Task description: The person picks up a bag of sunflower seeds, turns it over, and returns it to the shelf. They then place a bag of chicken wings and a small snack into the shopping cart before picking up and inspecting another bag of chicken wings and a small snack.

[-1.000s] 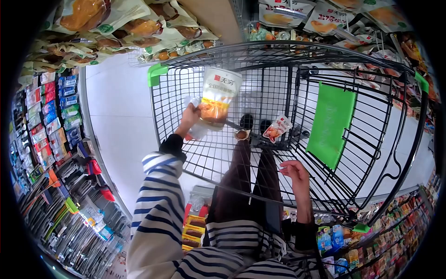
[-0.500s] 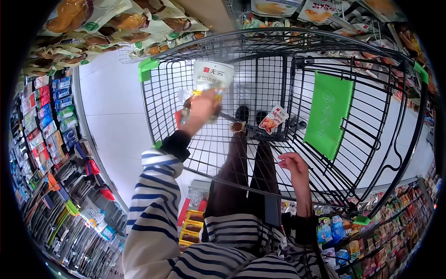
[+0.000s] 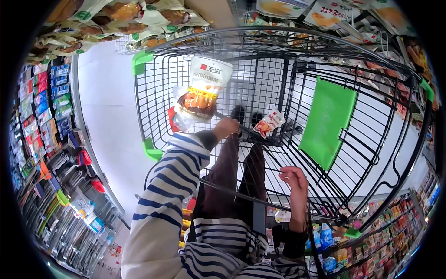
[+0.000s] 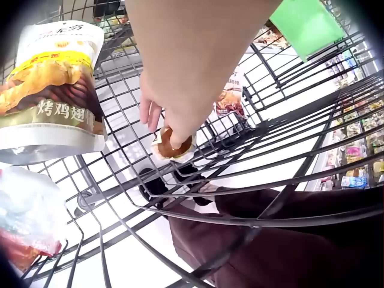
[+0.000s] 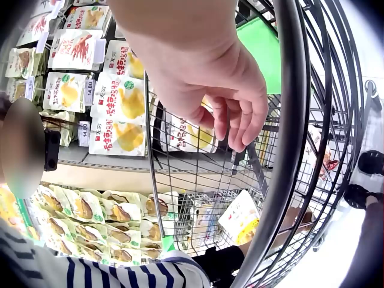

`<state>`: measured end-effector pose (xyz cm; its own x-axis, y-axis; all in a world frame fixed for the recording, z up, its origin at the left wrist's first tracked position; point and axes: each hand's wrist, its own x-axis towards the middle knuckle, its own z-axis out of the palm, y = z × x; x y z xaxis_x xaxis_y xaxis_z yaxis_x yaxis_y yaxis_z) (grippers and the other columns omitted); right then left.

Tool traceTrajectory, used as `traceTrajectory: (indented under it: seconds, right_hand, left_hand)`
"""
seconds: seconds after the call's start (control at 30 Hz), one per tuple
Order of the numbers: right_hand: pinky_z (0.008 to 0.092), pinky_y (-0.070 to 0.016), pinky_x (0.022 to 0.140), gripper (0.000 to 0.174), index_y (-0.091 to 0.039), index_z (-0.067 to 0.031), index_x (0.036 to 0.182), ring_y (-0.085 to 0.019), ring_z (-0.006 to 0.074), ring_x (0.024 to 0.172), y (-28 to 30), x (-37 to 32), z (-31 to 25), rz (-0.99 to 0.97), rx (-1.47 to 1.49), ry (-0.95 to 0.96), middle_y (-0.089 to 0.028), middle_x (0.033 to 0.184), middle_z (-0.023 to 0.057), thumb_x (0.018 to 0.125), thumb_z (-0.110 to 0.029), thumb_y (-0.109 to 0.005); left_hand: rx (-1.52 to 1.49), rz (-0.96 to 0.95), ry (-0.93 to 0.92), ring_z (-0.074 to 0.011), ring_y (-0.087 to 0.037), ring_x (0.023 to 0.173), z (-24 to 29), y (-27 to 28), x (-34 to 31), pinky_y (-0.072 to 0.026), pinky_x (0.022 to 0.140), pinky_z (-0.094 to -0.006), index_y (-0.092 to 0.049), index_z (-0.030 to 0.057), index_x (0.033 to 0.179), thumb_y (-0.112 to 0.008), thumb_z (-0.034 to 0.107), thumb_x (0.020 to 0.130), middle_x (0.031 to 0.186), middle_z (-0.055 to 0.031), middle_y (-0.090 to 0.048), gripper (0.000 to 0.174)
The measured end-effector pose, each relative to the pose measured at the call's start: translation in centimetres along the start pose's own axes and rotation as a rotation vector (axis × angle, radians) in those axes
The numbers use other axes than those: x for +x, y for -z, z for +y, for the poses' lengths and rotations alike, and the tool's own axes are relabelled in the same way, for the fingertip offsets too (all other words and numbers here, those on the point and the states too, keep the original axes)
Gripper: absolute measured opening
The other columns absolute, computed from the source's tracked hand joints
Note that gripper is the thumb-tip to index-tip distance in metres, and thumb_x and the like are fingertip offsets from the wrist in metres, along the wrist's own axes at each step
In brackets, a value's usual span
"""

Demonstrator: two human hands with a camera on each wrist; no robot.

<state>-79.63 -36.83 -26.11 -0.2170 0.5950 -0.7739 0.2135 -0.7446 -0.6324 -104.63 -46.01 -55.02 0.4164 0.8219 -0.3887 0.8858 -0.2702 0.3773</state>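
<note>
Head cam: my L hand [image 3: 226, 128] is inside the wire cart [image 3: 223, 30], far rim at 12, near rim at 6, w/ my forearm over the near side. Big pouch [image 3: 204, 88] bounds it at 11, clear bag [image 3: 185, 122] at 9; the room runs btwn those & the red-white packet [image 3: 269, 123] at 3, green panel [image 3: 327, 123] beyond.

Vs 0.5 s ago: L hand is off the big pouch & over twd 4; big pouch remains in the cart's 10 o'clock end. R hand [image 3: 296, 181] about same spot.

Sm. brown pack [image 4: 186, 149] is right at L fingertips, approx 6 o'clock of the hand in L wrist cam; head cam has it hidden. Fingers look to touch it; can't tell if pinched or just resting on it. R hand hangs by the near rim, 4 o'clock of L, fingers loosely bent, holding nothing.
</note>
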Motion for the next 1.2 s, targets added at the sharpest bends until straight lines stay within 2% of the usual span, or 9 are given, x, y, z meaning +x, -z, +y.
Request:
traceTrajectory:
  seconds: [0.2, 0.33, 0.57, 0.67, 0.77, 0.87, 0.97, 1.1, 1.2]
  right_hand:
    - [0.0251, -0.0445, 0.074, 0.016, -0.052, 0.0017, 0.093, -0.055, 0.0131, 0.079, -0.2, -0.3, 0.1, 0.014, -0.039, 0.004, -0.056, 0.092, 0.0092, 0.087, -0.008, -0.04]
    - [0.0251, -0.0445, 0.074, 0.017, -0.052, 0.0021, 0.093, -0.055, 0.0135, 0.079, -0.4, -0.5, -0.2, 0.005, -0.042, 0.002, -0.056, 0.091, 0.0092, 0.087, -0.008, -0.04]
    - [0.0253, -0.0446, 0.073, 0.015, -0.052, 0.0016, 0.095, -0.055, 0.0148, 0.078, 0.4, -1.1, -0.1, -0.002, -0.007, 0.069, -0.056, 0.092, 0.0099, 0.087, -0.008, -0.043]
    - [0.025, -0.0443, 0.073, 0.014, -0.052, 0.0018, 0.096, -0.055, 0.0148, 0.078, 0.9, -1.8, -0.3, -0.021, 0.049, 0.088, -0.056, 0.092, 0.0098, 0.087, -0.006, -0.044]
    - [0.0253, -0.0441, 0.074, 0.013, -0.052, 0.0023, 0.095, -0.055, 0.014, 0.079, 0.9, -2.1, -1.3, -0.063, 0.065, 0.142, -0.056, 0.094, 0.0097, 0.087, -0.004, -0.043]
    - [0.0249, -0.0445, 0.073, 0.014, -0.052, 0.0012, 0.094, -0.056, 0.0134, 0.078, 0.8, -2.9, -3.2, -0.05, -0.024, 0.179, -0.057, 0.092, 0.0083, 0.087, -0.003, -0.042]
    - [0.0247, -0.0449, 0.073, 0.014, -0.051, 0.0012, 0.095, -0.056, 0.0136, 0.079, 0.8, -4.2, -5.0, -0.064, -0.057, 0.244, -0.057, 0.092, 0.0081, 0.087, -0.004, -0.041]
    - [0.026, -0.0452, 0.074, 0.016, -0.049, 0.0009, 0.1, -0.055, 0.0144, 0.081, 0.8, -5.9, -7.0, -0.14, -0.005, 0.334, -0.055, 0.094, 0.008, 0.086, -0.005, -0.043]
    - [0.0264, -0.0448, 0.077, 0.019, -0.046, 0.0009, 0.103, -0.052, 0.0138, 0.088, 0.2, -8.7, -9.7, -0.342, 0.142, 0.384, -0.052, 0.099, 0.0082, 0.085, -0.006, -0.045]
  left_hand:
    - [0.072, 0.01, -0.024, -0.0206, -0.053, 0.075, 1.0, -1.4, 0.9, -0.0426, 0.06, -0.0334, -0.06, 0.0101, 0.073, -0.056, 0.018, 0.068, 0.075, -0.004, -0.053, 0.011]
    - [-0.077, 0.013, 0.019, -0.0222, -0.053, 0.076, 1.2, -2.2, 1.8, -0.043, 0.062, -0.0349, -0.061, 0.0101, 0.068, -0.057, 0.02, 0.066, 0.075, -0.0058, -0.055, 0.011]
    - [-0.046, -0.144, 0.037, -0.0265, -0.055, 0.078, 1.6, 0.5, 2.9, -0.0457, 0.067, -0.0349, -0.062, 0.0059, 0.068, -0.058, 0.014, 0.064, 0.076, -0.0113, -0.057, 0.01]
    - [-0.119, -0.252, 0.006, -0.0283, -0.054, 0.087, 3.2, 6.3, 3.9, -0.0467, 0.069, -0.0342, -0.058, 0.0052, 0.094, -0.059, 0.015, 0.068, 0.09, -0.011, -0.056, 0.027]
    - [-0.247, 0.025, -0.086, -0.0307, -0.053, 0.086, 5.1, 11.7, 4.5, -0.0455, 0.07, -0.0344, -0.055, 0.005, 0.096, -0.063, 0.015, 0.065, 0.089, -0.0117, -0.055, 0.033]
    - [-0.509, -0.007, -0.029, -0.031, -0.052, 0.083, 7.5, 19.2, 4.7, -0.0438, 0.071, -0.0352, -0.051, 0.0052, 0.1, -0.064, 0.014, 0.064, 0.086, -0.0116, -0.053, 0.039]
    - [-0.627, 0.28, -0.076, -0.0303, -0.051, 0.08, 10.8, 26.7, 2.6, -0.0426, 0.071, -0.0364, -0.049, 0.0057, 0.103, -0.067, 0.012, 0.063, 0.084, -0.0114, -0.051, 0.044]
    - [-0.591, 0.51, -0.185, -0.0284, -0.049, 0.08, 15.3, 36.3, -3.1, -0.0425, 0.07, -0.0352, -0.049, 0.0061, 0.102, -0.067, 0.009, 0.062, 0.085, -0.0098, -0.049, 0.044]
    - [-0.553, 0.578, -0.21, -0.0252, -0.048, 0.083, 18.7, 41.3, -7.9, -0.0416, 0.07, -0.0331, -0.05, 0.0078, 0.1, -0.068, 0.01, 0.059, 0.09, -0.0077, -0.048, 0.045]
